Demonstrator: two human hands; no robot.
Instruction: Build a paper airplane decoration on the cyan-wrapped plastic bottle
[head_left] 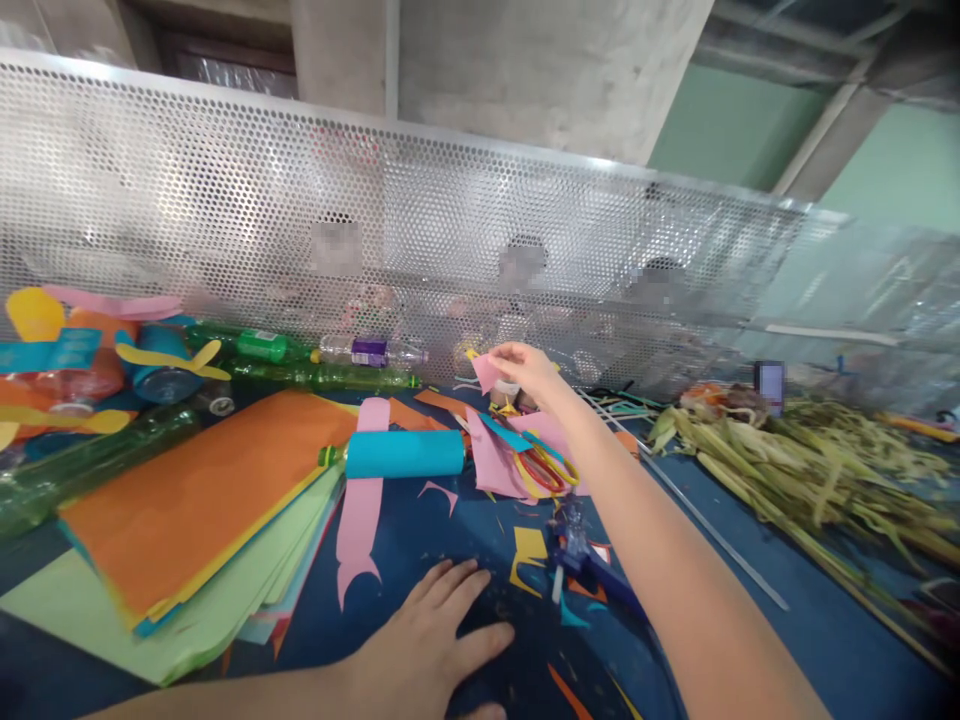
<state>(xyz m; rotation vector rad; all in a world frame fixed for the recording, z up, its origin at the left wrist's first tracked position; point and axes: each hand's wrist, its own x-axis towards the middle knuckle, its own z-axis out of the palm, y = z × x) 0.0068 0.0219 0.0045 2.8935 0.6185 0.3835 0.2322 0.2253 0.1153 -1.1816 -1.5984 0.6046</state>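
Note:
My right hand (523, 372) reaches to the far side of the table and pinches a small piece of pink paper (485, 373). My left hand (431, 635) lies flat near the front edge, fingers spread on the blue tabletop, holding nothing. Ahead of it a bottle wrapped in blue paper (405, 454) with a green cap lies across a long pink paper strip (358, 535). Scissors (544, 470) with red and yellow handles rest on pink paper (491, 455) below my right wrist. A blue glue gun (592, 560) lies beside my right forearm.
Coloured paper sheets (225, 490) are stacked at left. Behind them lie green bottles (322, 375) and paper-and-bottle models (97, 350). Dried husks (810, 470) spread at right, beside a thin white rod (720, 535). A perforated metal panel (450, 220) borders the table's back, people behind it.

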